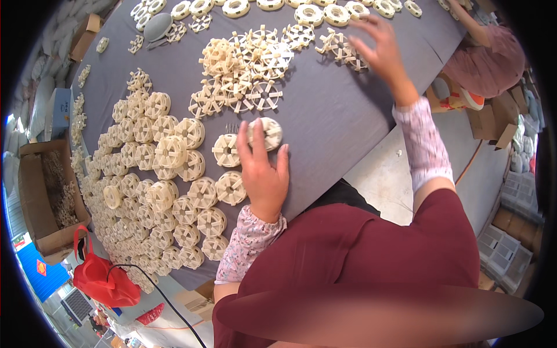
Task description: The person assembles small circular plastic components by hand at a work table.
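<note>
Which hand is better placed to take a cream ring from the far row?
Probably the right hand: it hovers beside the far row of cream rings, open and with nothing visible in it. The left hand is farther back, touching a round cream wheel.

Cream wheels, grey cloth, maroon shirt, pale floral sleeves

You have bare surface to pass over between your left hand and your right hand. Left of the left hand, packed cream slotted wheels block any low path; ahead of it stands a heap of spoked frames. A smaller spoked cluster sits just left of your right hand, rings lie beyond, and bare surface extends rightward.
</note>
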`<act>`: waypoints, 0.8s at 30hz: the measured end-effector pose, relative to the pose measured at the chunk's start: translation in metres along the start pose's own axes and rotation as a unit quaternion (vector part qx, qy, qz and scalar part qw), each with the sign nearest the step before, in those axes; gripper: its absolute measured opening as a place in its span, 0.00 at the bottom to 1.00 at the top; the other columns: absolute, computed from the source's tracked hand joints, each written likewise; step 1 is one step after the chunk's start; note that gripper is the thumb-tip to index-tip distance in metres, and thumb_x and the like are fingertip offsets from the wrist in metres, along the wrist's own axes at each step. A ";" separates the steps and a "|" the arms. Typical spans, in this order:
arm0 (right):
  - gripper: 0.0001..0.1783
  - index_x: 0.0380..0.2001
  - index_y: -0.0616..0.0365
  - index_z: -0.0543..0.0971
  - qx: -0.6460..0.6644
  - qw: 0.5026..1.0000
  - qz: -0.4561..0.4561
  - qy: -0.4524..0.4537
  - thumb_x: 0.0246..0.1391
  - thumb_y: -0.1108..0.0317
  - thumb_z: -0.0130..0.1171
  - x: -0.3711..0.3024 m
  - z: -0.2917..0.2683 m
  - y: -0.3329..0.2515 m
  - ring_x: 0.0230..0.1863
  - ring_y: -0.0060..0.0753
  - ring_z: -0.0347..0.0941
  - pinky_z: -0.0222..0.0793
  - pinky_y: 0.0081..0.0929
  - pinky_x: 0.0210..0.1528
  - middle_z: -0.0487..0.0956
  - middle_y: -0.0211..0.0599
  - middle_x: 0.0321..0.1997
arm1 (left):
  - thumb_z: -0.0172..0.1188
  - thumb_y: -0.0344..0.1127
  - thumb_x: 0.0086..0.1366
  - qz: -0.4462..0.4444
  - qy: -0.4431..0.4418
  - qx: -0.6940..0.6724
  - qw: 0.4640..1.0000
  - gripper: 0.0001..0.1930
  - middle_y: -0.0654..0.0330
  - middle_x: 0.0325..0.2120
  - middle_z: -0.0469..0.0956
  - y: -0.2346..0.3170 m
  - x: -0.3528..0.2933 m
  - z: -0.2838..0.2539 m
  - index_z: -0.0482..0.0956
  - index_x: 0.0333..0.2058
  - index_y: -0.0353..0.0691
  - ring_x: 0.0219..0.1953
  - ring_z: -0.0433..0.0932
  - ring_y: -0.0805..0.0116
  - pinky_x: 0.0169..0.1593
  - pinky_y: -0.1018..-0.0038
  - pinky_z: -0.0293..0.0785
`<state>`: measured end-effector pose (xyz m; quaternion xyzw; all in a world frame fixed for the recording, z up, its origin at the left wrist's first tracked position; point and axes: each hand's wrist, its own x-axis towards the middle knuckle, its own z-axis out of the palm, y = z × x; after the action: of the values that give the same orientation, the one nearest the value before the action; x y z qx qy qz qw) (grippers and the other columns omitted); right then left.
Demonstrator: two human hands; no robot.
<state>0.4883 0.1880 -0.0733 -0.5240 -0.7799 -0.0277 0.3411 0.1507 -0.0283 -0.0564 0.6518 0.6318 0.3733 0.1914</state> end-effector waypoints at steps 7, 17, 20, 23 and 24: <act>0.27 0.60 0.42 0.86 -0.067 0.980 -0.179 -0.058 0.59 0.51 0.73 0.054 0.056 0.082 0.69 0.57 0.72 0.67 0.50 0.72 0.82 0.42 0.63 | 0.74 0.26 0.65 0.102 0.003 -0.035 0.994 0.31 0.45 0.68 0.67 0.005 -0.005 0.005 0.78 0.66 0.34 0.38 0.77 0.70 0.32 0.79 0.77; 0.31 0.63 0.29 0.86 0.123 0.976 -0.043 -0.173 0.55 0.45 0.75 -0.050 0.005 -0.067 0.80 0.56 0.61 0.49 0.62 0.81 0.81 0.29 0.67 | 0.75 0.29 0.62 0.179 -0.054 -0.060 0.981 0.28 0.52 0.62 0.75 0.026 -0.007 0.026 0.83 0.62 0.40 0.38 0.82 0.64 0.40 0.69 0.82; 0.33 0.65 0.35 0.85 0.222 0.959 -0.039 -0.172 0.55 0.47 0.76 -0.056 -0.004 -0.091 0.81 0.57 0.61 0.48 0.59 0.82 0.81 0.32 0.68 | 0.77 0.32 0.62 0.186 -0.080 -0.040 0.978 0.28 0.54 0.58 0.76 0.028 -0.011 0.028 0.83 0.61 0.41 0.43 0.83 0.59 0.44 0.66 0.83; 0.34 0.64 0.46 0.84 0.296 0.948 -0.007 -0.115 0.54 0.50 0.76 -0.067 -0.029 -0.094 0.77 0.57 0.66 0.56 0.54 0.80 0.81 0.37 0.67 | 0.76 0.34 0.62 0.170 -0.090 -0.002 0.981 0.26 0.54 0.56 0.77 0.025 -0.013 0.025 0.84 0.59 0.42 0.45 0.83 0.58 0.45 0.65 0.82; 0.33 0.62 0.51 0.84 0.289 0.949 0.006 -0.128 0.54 0.54 0.76 -0.078 -0.042 -0.089 0.74 0.55 0.69 0.61 0.53 0.77 0.81 0.39 0.66 | 0.76 0.34 0.62 0.154 -0.093 0.015 0.984 0.24 0.55 0.55 0.78 0.023 -0.012 0.025 0.85 0.57 0.42 0.45 0.82 0.58 0.44 0.65 0.82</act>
<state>0.4518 0.0687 -0.0569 -0.4068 -0.7882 0.2685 0.3756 0.1857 -0.0376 -0.0587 0.7759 0.5088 0.3264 0.1803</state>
